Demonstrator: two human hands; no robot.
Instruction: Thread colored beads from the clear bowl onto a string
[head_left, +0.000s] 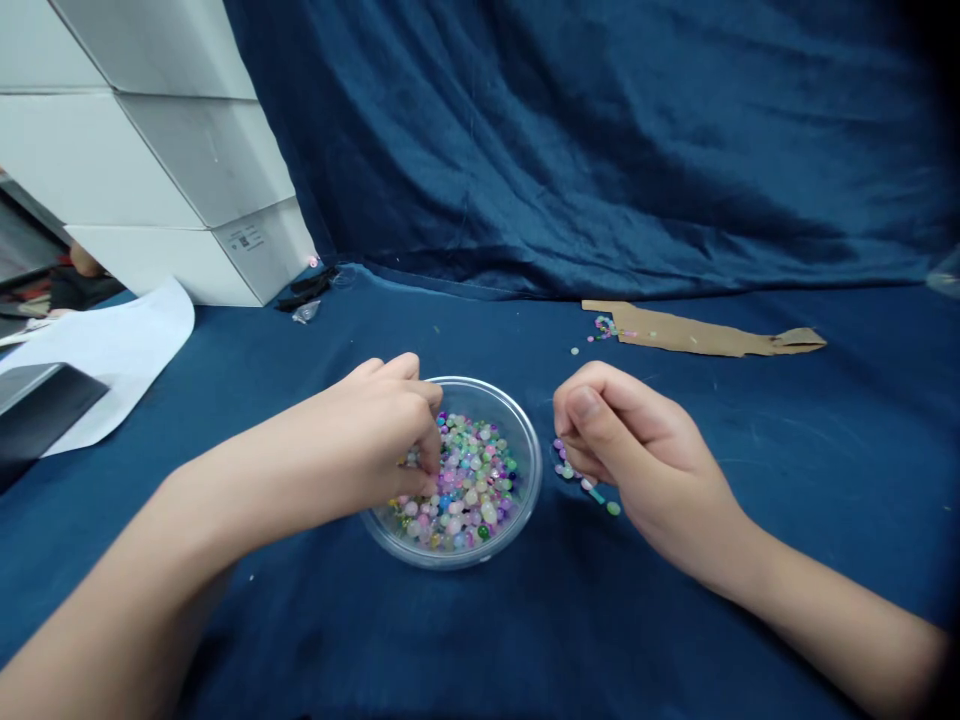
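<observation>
Head view: left fingers pinched among beads in the bowl, right fingers clenched at its three o'clock, and one knock could spill them!

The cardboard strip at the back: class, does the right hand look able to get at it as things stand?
Probably yes: the right hand lies in front of the cardboard strip, with only blue cloth between them.

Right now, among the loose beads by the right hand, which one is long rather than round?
The teal tube bead, lying just below the right hand; the beads around it, such as the green bead, are round.
</observation>
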